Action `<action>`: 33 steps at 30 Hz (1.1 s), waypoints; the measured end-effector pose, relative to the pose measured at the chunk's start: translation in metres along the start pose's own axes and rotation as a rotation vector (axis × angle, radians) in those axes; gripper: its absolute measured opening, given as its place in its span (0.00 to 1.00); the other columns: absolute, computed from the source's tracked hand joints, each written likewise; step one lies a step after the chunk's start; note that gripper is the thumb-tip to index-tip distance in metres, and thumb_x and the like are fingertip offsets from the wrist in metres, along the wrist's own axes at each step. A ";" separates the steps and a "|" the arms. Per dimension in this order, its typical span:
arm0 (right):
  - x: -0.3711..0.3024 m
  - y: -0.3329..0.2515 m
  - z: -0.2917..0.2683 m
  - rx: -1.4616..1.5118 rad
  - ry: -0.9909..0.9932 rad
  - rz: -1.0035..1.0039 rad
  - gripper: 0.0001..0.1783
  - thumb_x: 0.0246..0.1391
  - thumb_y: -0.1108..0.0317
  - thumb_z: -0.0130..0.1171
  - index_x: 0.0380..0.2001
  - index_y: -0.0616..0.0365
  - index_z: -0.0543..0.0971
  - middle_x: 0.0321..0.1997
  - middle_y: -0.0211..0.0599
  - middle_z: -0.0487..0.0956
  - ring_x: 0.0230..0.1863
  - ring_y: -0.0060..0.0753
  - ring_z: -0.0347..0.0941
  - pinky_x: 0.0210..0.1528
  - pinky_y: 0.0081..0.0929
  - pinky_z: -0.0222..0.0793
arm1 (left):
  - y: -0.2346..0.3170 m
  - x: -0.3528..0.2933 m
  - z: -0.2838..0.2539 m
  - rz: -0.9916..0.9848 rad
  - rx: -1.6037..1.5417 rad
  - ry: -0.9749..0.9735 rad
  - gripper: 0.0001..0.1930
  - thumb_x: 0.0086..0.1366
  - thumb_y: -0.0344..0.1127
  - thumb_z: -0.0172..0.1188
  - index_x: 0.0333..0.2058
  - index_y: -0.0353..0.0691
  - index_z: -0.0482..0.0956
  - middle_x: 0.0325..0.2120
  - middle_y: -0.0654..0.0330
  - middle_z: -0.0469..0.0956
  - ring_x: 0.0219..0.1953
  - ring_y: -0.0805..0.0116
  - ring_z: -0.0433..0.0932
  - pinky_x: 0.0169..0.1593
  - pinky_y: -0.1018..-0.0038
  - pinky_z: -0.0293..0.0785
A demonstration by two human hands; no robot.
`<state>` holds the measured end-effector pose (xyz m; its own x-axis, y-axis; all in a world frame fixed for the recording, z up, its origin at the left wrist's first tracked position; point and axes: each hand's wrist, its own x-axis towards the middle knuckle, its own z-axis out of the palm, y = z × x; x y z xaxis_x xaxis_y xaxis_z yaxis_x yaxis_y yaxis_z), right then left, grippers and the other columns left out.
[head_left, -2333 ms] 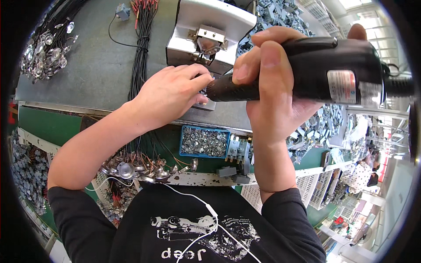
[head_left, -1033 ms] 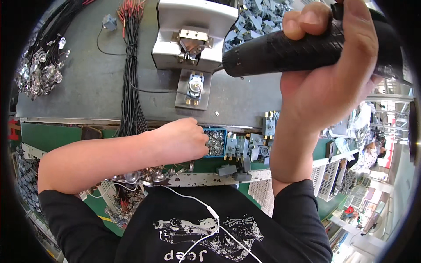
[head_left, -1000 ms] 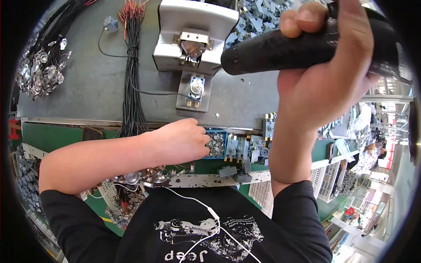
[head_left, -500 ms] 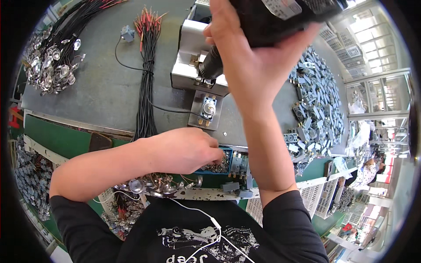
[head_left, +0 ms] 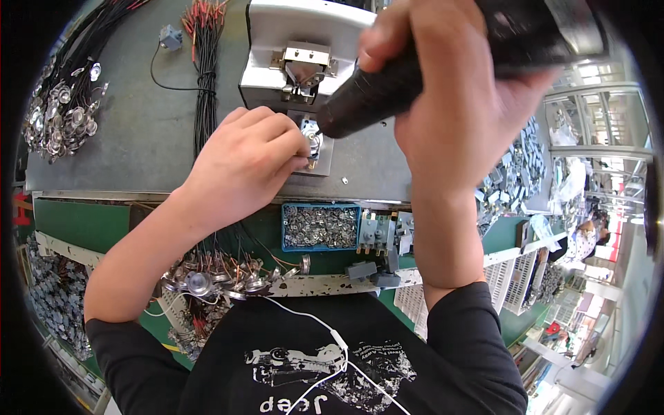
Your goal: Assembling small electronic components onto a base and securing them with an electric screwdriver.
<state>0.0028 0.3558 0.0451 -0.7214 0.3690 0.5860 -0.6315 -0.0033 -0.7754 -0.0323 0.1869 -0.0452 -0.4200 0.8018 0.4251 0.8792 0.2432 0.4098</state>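
Note:
My right hand grips a black cordless power screwdriver whose nose points down and left. Its tip hovers at, or just beside, a small grey switch-like part with a round metal disc on top. That part sits on a square metal plate fixed to the bench. Over the plate's left edge, my left hand has its fingers pinched against the part's near side; whatever is between the fingertips is hidden. A blue tray of tiny metal pieces lies below, nearer to me.
A white-and-black bench device with a metal bracket stands behind the plate. Bundled black wires run along the left. Grey switch parts are heaped at right. Metal discs on wires lie on the near ledge.
My left hand has left the blue tray and moved up to the part on the plate. The screwdriver has swung so its nose is now at that part. The view has shifted somewhat.

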 end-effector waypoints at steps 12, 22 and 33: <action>-0.021 -0.004 -0.004 -0.026 -0.022 -0.015 0.25 0.58 0.81 0.66 0.55 0.66 0.68 0.43 0.43 0.81 0.31 0.23 0.78 0.30 0.21 0.75 | -0.003 0.000 0.013 -0.053 -0.034 -0.008 0.13 0.62 0.36 0.69 0.41 0.41 0.77 0.34 0.60 0.77 0.41 0.58 0.78 0.48 0.63 0.72; -0.023 0.000 -0.010 -0.033 -0.066 -0.022 0.18 0.59 0.81 0.64 0.51 0.69 0.72 0.41 0.45 0.82 0.27 0.24 0.77 0.29 0.21 0.74 | -0.007 -0.002 0.014 -0.034 0.002 -0.020 0.19 0.61 0.38 0.69 0.48 0.40 0.77 0.37 0.59 0.78 0.42 0.57 0.78 0.49 0.62 0.74; -0.027 0.010 -0.016 -0.037 -0.109 -0.028 0.11 0.61 0.81 0.62 0.47 0.72 0.77 0.40 0.47 0.83 0.24 0.25 0.77 0.27 0.21 0.73 | -0.006 -0.004 0.013 -0.093 0.015 -0.101 0.19 0.64 0.40 0.68 0.49 0.38 0.76 0.51 0.56 0.78 0.51 0.52 0.79 0.52 0.59 0.77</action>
<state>0.0207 0.3602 0.0178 -0.7317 0.2650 0.6279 -0.6422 0.0406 -0.7655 -0.0333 0.1894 -0.0600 -0.4755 0.8262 0.3023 0.8411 0.3262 0.4314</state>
